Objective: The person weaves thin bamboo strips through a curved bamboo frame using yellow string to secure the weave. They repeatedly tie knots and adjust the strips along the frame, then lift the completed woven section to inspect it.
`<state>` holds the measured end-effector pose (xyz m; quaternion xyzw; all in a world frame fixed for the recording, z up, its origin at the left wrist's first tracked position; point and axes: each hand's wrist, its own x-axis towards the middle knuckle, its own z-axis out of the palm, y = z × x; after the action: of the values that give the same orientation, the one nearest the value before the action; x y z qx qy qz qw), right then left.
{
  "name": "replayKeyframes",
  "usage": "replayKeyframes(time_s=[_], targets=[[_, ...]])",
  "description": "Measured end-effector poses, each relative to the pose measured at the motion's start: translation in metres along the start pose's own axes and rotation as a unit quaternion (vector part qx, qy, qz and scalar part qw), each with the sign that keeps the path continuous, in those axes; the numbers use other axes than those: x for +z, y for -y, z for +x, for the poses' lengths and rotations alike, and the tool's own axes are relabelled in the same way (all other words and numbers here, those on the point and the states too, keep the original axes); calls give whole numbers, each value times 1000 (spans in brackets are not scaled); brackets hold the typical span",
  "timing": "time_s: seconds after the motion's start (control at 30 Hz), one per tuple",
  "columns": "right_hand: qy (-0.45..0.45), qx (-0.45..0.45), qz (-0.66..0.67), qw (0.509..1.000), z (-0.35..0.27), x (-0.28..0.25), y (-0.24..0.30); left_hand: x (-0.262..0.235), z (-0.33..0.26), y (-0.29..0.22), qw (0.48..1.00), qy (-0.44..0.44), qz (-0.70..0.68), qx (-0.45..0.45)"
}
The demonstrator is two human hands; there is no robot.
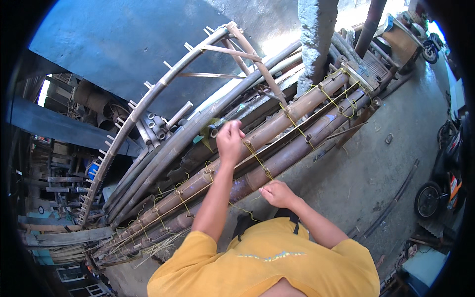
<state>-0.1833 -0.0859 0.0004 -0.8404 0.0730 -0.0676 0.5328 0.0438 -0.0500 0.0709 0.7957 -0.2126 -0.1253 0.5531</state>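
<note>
Two thick brown bamboo poles, a far one and a near one, run side by side in front of me. Thin yellow cord ties across them at small pegs along their length. My left hand is closed in a fist over the far pole; what it grips, if anything, is hidden. My right hand is closed in a pinch just on my side of the near pole, by a cord lashing. A thin loose end of yellow cord appears to run into its fingertips.
A curved bamboo frame with pegs leans behind the poles, beside stacked long bamboo. A rough concrete post rises at the back. A wooden end block caps the poles. Motorbikes stand on the concrete floor at right.
</note>
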Motion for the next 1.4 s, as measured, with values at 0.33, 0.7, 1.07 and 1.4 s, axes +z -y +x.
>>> replayKeyframes(time_s=[0.33,0.7,1.07,1.4], targets=[[-143,-88,-196,966,-8,71,23,-70,13,111,978,25,190,81],[251,253,434,827,-10,421,124,-492,-190,210,939,-84,332,-31],[-111,-116,306,938,84,499,304,-474,-234,295,908,54,414,-21],[125,44,228,965,200,466,262,-484,-236,284,950,27,301,71]])
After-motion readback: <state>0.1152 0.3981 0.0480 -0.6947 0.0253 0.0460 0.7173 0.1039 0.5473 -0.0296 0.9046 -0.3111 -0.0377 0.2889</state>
